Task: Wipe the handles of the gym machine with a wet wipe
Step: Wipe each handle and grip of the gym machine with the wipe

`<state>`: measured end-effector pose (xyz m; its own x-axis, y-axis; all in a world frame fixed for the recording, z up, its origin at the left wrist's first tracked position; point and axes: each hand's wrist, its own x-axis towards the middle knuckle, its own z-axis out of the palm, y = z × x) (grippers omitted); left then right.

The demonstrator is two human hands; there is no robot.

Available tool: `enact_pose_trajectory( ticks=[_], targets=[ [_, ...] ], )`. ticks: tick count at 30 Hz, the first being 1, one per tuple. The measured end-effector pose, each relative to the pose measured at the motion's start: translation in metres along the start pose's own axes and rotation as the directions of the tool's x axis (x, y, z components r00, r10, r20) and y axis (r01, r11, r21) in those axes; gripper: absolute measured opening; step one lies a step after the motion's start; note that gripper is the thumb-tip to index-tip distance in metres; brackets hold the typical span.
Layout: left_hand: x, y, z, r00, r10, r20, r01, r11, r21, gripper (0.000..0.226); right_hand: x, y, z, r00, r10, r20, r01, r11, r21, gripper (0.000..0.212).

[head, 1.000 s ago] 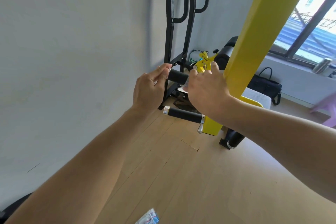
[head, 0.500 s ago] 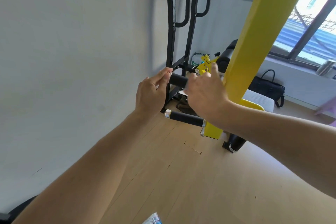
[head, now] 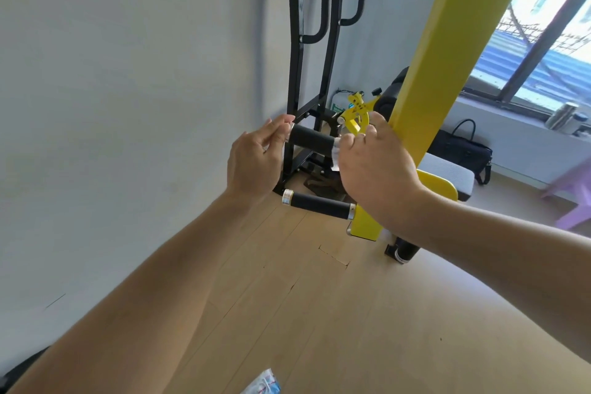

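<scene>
Two black foam handles stick out leftward from a yellow machine arm (head: 454, 51). The upper handle (head: 311, 138) lies between my hands. My left hand (head: 256, 160) pinches its silver end cap with thumb and fingers. My right hand (head: 374, 169) is closed around the handle's inner end, with a white wet wipe (head: 336, 153) showing from under the fingers against the foam. The lower handle (head: 318, 205) hangs untouched just below, with silver caps at both ends.
A black steel frame (head: 295, 73) stands against the white wall right behind the handles. A white bench pad (head: 447, 174) and a black bag (head: 463, 150) sit past the yellow arm. A wipe packet (head: 263, 384) lies on the wood floor at the bottom edge.
My right hand with the wipe has slid right along the upper handle, baring more black foam. My left hand has stayed on the end cap.
</scene>
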<state>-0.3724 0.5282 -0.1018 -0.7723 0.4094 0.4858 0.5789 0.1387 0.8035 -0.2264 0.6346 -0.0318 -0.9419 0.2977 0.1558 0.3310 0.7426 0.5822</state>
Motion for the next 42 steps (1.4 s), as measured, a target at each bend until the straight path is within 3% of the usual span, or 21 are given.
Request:
enact_pose_trajectory(
  ticks=[3, 6, 10, 14, 17, 19, 21, 23, 27, 30, 32, 33, 35, 38, 40, 42],
  targets=[
    [-0.001, -0.003, 0.001, 1.0, -0.001, -0.01, 0.001, 1.0, -0.031, 0.031, -0.006, 0.005, -0.002, 0.984, -0.051, -0.171, 0.078, 0.984, 0.159, 0.031],
    [-0.004, -0.004, -0.001, 0.999, 0.028, 0.014, -0.028, 0.999, -0.045, 0.035, -0.016, -0.002, 0.01, 0.924, -0.017, -0.383, 0.202, 0.872, 0.447, 0.018],
    [-0.013, -0.014, -0.003, 0.998, -0.019, 0.057, 0.021, 0.999, -0.05, 0.039, -0.016, -0.031, 0.046, 0.936, 0.025, -0.352, 0.177, 0.831, 0.528, 0.023],
    [-0.036, -0.044, 0.007, 0.961, -0.158, 0.229, 0.172, 0.984, -0.041, 0.048, -0.003, -0.063, 0.071, 0.958, 0.129, -0.256, 0.09, 0.712, 0.696, 0.036],
    [-0.05, -0.064, 0.018, 0.912, -0.312, 0.266, 0.313, 0.949, 0.041, 0.047, 0.014, -0.075, 0.083, 0.937, 0.168, -0.305, 0.065, 0.777, 0.626, 0.045],
    [-0.055, -0.073, 0.022, 0.883, -0.385, 0.27, 0.388, 0.921, 0.045, 0.044, 0.026, -0.078, 0.092, 0.898, 0.278, -0.341, -0.011, 0.789, 0.614, 0.041],
    [-0.058, -0.079, 0.023, 0.872, -0.389, 0.297, 0.393, 0.918, 0.049, 0.044, 0.031, -0.083, 0.099, 0.833, 0.447, -0.325, -0.066, 0.664, 0.745, 0.03],
    [-0.059, -0.084, 0.024, 0.878, -0.358, 0.317, 0.355, 0.932, 0.067, 0.046, 0.033, -0.093, 0.104, 0.791, 0.574, -0.211, -0.08, 0.439, 0.895, 0.026],
    [-0.06, -0.084, 0.027, 0.893, -0.326, 0.309, 0.326, 0.944, 0.054, 0.038, 0.041, -0.095, 0.106, 0.767, 0.64, -0.052, -0.075, 0.17, 0.983, 0.021],
    [-0.059, -0.084, 0.025, 0.9, -0.311, 0.305, 0.315, 0.948, 0.037, 0.031, 0.029, -0.097, 0.107, 0.913, 0.406, -0.027, -0.081, 0.246, 0.966, 0.026],
    [-0.058, -0.084, 0.024, 0.894, -0.313, 0.321, 0.321, 0.947, 0.029, 0.033, 0.014, -0.101, 0.111, 0.966, 0.251, 0.056, -0.119, 0.245, 0.962, 0.023],
    [-0.057, -0.085, 0.024, 0.885, -0.332, 0.326, 0.344, 0.939, 0.024, 0.035, 0.007, -0.1, 0.114, 0.972, 0.221, 0.075, -0.131, 0.252, 0.959, 0.016],
    [-0.057, -0.089, 0.023, 0.875, -0.354, 0.331, 0.372, 0.928, 0.007, 0.038, 0.001, -0.099, 0.114, 0.984, 0.155, 0.086, -0.126, 0.269, 0.955, 0.028],
    [-0.057, -0.086, 0.024, 0.882, -0.349, 0.318, 0.361, 0.932, 0.021, 0.037, 0.005, -0.091, 0.11, 0.97, 0.231, 0.071, -0.124, 0.224, 0.967, 0.027],
    [-0.058, -0.084, 0.024, 0.879, -0.355, 0.319, 0.371, 0.929, 0.012, 0.037, 0.012, -0.09, 0.111, 0.961, 0.27, 0.062, -0.143, 0.292, 0.946, 0.016],
    [-0.057, -0.082, 0.024, 0.872, -0.362, 0.331, 0.379, 0.925, 0.012, 0.036, 0.014, -0.092, 0.111, 0.97, 0.226, 0.093, -0.179, 0.394, 0.901, 0.027]
  ],
)
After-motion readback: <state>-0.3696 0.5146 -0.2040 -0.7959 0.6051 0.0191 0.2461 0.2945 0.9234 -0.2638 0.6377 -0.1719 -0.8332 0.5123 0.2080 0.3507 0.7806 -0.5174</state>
